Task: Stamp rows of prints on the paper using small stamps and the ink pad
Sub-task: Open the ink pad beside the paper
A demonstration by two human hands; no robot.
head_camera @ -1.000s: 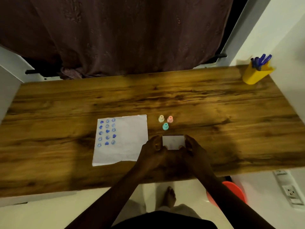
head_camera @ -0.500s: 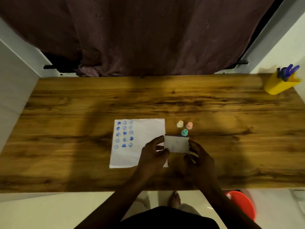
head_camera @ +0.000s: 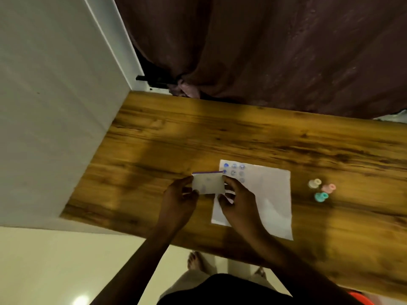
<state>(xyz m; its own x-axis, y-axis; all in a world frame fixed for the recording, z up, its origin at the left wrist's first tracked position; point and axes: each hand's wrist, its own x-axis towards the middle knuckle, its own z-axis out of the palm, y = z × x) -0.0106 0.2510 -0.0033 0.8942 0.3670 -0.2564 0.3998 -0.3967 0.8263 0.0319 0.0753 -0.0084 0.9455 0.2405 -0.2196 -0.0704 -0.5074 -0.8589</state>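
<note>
I hold a small white ink pad box with a purple top edge between both hands, lifted over the left edge of the paper. My left hand grips its left end and my right hand grips its right end. The white paper lies on the wooden table with blue prints at its top left; the box and my right hand hide part of them. Three small stamps stand to the right of the paper: a cream one, a pink one and a teal one.
A white wall borders the table's left end. A dark brown curtain hangs behind the far edge. My feet show on the floor below the near edge, and something orange-red sits at the lower right.
The view has swung left, so the yellow pen cup is out of sight. Both hands have carried the ink pad box from right of the paper to over its left edge.
</note>
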